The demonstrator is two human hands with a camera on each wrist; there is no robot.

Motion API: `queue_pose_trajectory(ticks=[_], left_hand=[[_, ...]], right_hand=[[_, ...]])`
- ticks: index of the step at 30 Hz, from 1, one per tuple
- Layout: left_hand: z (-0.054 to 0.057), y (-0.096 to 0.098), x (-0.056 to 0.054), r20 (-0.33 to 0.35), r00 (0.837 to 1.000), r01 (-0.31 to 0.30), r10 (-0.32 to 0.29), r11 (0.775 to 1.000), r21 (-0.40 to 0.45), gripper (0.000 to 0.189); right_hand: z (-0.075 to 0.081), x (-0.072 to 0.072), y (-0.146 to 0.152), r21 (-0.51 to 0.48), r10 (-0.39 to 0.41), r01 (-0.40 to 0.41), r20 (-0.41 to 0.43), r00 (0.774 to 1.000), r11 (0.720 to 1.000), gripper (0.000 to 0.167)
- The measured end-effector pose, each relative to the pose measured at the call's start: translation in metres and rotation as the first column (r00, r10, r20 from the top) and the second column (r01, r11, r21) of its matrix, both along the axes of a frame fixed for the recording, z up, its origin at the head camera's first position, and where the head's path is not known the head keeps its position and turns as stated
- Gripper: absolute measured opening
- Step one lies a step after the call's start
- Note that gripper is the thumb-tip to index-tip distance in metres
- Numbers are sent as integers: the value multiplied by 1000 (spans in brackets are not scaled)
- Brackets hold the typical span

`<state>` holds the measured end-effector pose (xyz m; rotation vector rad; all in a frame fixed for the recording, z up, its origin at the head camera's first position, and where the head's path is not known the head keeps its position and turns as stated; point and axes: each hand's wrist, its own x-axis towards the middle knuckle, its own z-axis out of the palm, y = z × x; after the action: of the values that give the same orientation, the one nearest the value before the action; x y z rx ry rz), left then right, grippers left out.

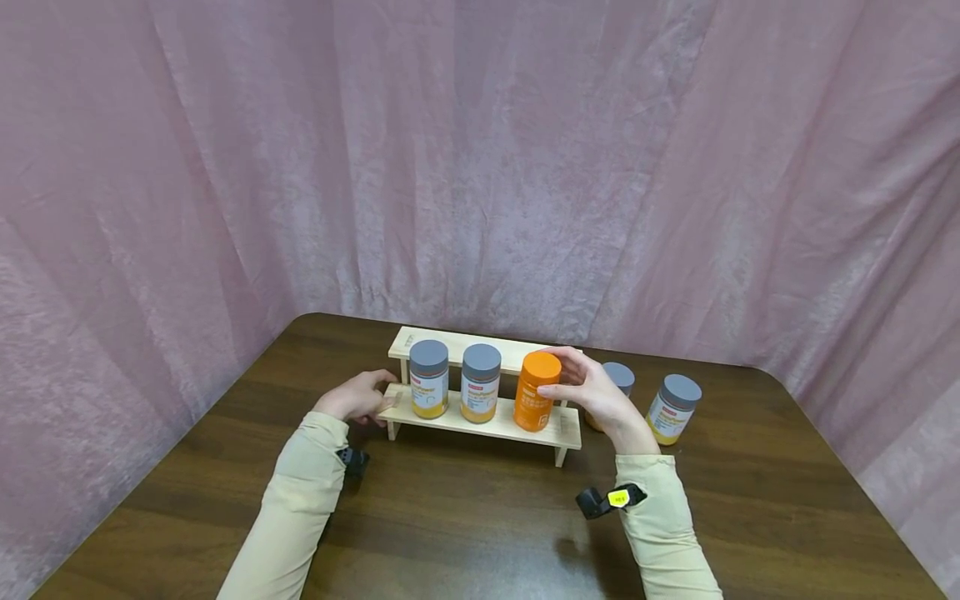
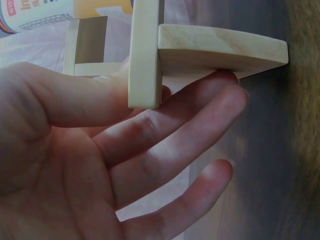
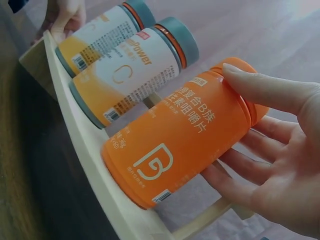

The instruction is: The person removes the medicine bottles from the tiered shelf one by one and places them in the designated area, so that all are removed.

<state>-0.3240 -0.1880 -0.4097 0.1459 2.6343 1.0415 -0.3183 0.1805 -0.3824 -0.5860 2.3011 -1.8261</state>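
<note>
My right hand holds an orange supplement bottle near its cap, thumb on one side and fingers on the other. The bottle stands at the right part of the lower step of a two-tier wooden rack. My left hand grips the left end of that step, with the thumb on top and fingers beneath, beside the leg. Left of the orange bottle, two grey-capped bottles stand on the same step: one in the middle and one at the left.
Two more grey-capped bottles are on the dark wooden table right of the rack. One is partly behind my right hand; the other stands farther right. A pink curtain hangs behind the table.
</note>
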Motion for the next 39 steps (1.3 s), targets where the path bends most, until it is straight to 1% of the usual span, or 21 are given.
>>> queue_pose_trajectory(ticks=[8,14,19,23,31,39], left_hand=[[0,0,0,0,1000,3,-3,1000,10,40],[2,0,0,-2,1000,7,-7,1000,7,42],[4,0,1,-6,1000,10,-10,1000,-5,42],[4,0,2,-7,1000,11,-11,1000,-7,42],[2,-1,1,-7,1000,9,-9,1000,-11,42],[1,0,0,-5,1000,9,-9,1000,-16,42]], right_hand=[[11,5,16,38,-13,14,-22,1000,999,57],[22,12,31,8,-14,15,-43,999,1000,56],[30,18,45,-6,-53,53,-71,996,999,53],[32,20,54,-41,-82,79,-74,994,996,48],[35,24,68,-98,-113,105,-76,991,990,43],[37,32,89,-186,-167,147,-97,981,972,36]])
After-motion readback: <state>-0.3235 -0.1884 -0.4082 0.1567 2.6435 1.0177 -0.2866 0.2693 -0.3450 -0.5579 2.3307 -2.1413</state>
